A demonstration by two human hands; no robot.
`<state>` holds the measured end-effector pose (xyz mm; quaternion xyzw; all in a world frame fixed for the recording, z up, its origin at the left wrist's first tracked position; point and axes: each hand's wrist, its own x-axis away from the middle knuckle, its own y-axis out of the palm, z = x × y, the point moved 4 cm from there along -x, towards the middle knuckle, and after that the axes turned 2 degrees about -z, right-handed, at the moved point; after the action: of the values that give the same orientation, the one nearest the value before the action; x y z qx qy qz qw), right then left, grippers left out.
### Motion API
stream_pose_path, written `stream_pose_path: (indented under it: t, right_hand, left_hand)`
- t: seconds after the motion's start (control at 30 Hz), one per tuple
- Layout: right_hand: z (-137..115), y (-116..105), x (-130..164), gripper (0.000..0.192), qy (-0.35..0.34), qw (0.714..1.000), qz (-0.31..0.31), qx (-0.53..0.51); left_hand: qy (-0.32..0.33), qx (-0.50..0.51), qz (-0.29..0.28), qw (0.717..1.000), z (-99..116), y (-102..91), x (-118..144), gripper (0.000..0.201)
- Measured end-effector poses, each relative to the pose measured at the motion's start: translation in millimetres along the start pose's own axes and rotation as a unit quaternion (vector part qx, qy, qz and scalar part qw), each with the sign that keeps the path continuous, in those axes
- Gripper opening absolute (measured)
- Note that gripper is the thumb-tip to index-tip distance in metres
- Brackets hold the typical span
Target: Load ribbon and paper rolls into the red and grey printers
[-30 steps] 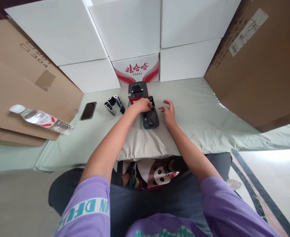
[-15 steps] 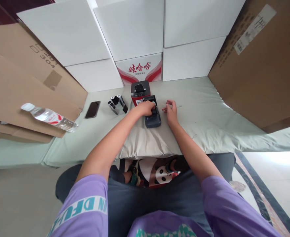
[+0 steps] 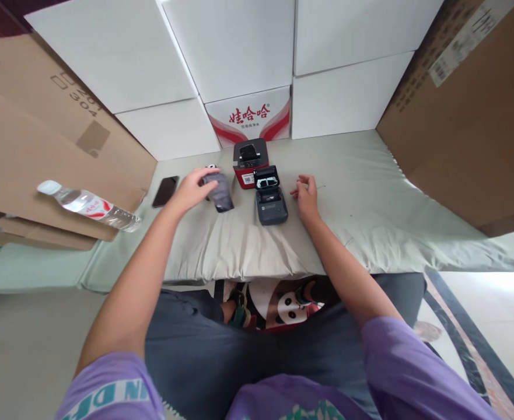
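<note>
My left hand (image 3: 198, 189) is wrapped round a dark roll (image 3: 220, 192), blurred by motion, at the left of the work surface. It hides most of the other black rolls behind it. A small dark portable printer (image 3: 271, 211) stands to the right with its lid up, and neither hand touches it. Just right of the printer, my right hand (image 3: 306, 195) rests on the cloth, fingers loosely bent and apart, holding nothing. Behind the printer is a black-and-red box (image 3: 244, 178) with a small black object (image 3: 248, 153) on top.
A phone (image 3: 165, 191) lies left of my left hand. Farther left, a water bottle (image 3: 93, 206) leans by a cardboard box (image 3: 29, 140). White boxes (image 3: 243, 46) line the back, and a large carton (image 3: 467, 134) stands at the right. Pale cloth (image 3: 348, 221) covers the surface.
My left hand has left the open printer, moved left to the black rolls and closed on one. The right hand stays beside the printer. The view has shifted slightly.
</note>
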<state>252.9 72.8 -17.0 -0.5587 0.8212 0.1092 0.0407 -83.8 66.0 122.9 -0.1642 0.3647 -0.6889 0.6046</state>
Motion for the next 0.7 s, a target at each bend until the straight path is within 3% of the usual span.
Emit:
stream_pose_path:
  t: [0.1, 0.17, 0.33, 0.5, 0.7]
  right_hand:
    - [-1.8, -0.7, 0.4, 0.027, 0.008, 1.000, 0.004, -0.003]
    - [-3.2, -1.4, 1.0, 0.027, 0.009, 1.000, 0.007, -0.001]
    - [-6.0, -3.6, 3.0, 0.027, -0.002, 1.000, 0.016, 0.014]
    - [-6.2, -5.5, 3.4, 0.026, -0.007, 1.000, 0.008, 0.028]
    - [-4.7, -7.9, 2.2, 0.030, -0.004, 1.000, 0.000, 0.031]
  left_hand:
    - [-0.104, 0.096, 0.096, 0.985, -49.9, -36.5, 11.4, 0.053]
    - [-0.141, 0.148, 0.148, 0.968, -76.6, -48.4, 16.9, 0.057]
    - [-0.182, 0.170, 0.176, 0.952, -121.0, -44.4, 13.5, 0.053]
    - [-0.224, 0.066, 0.149, 0.961, -141.8, -30.9, -2.0, 0.045]
    - [-0.204, 0.036, 0.137, 0.969, -144.7, -32.8, -10.3, 0.034]
